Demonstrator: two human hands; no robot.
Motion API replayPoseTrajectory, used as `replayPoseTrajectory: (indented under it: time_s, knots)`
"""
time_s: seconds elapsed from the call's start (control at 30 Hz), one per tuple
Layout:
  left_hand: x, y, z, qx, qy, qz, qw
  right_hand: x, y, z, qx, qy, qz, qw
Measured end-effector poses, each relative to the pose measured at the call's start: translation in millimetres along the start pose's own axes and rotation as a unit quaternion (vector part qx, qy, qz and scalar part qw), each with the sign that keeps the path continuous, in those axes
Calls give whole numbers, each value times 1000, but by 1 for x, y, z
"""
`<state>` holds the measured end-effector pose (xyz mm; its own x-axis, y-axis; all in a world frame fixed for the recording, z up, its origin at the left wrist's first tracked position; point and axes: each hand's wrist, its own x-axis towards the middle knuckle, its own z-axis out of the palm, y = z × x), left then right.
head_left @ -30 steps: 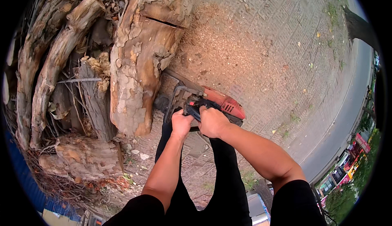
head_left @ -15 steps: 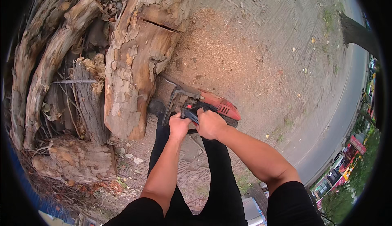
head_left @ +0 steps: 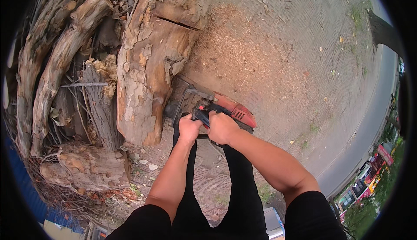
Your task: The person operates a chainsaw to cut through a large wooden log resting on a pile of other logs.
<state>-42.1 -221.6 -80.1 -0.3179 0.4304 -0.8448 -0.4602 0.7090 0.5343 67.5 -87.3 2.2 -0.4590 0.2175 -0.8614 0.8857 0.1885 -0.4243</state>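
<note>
Ground: paved ground (head_left: 304, 44) with a patterned surface fills the upper right; a curved road edge runs down its right side.
Sawdust: a wide patch of sawdust (head_left: 243, 53) is spread over the paving just right of the big log.
Big log: a thick log (head_left: 150, 62) with flaking, patchy bark lies from top centre down to the middle; a straight cut line crosses it near its upper end, and its lower end rests on the paving.
Wood pile: thinner logs and branches (head_left: 56, 62) are stacked to the left of the big log, with a short stump piece (head_left: 84, 168) lying below them among twigs.
Legs: the person's legs in black trousers (head_left: 234, 196) stand below the hands, on the paving.
Chainsaw: a red and black chainsaw (head_left: 226, 110) is at the centre, just right of the big log's lower end, its body held above the paving; its front end points toward the log, and whether it touches the wood cannot be told.
Right hand: the right hand (head_left: 222, 128) has its grip closed around the saw's black rear handle.
Left hand: the left hand (head_left: 189, 129) sits just beside the right, its grip wrapped around the saw's handle bar on the side nearer the log.
</note>
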Motion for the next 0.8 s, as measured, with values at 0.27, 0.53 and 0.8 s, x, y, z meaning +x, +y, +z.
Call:
replayPoseTrajectory:
  time_s: [0.27, 0.53, 0.8]
  knots:
    - [-36, 0, 19, -36, 3, 18, 999, -48, -13, -30, -19, -19, 14, 1000]
    - [-61, 1, 15, -20, -15, -28, 999, -67, -4, -15, 4, -15, -3, 1000]
    - [-35, 25, 16, -29, 4, -17, 999, -40, 0, -22, 6, 28, -27, 999]
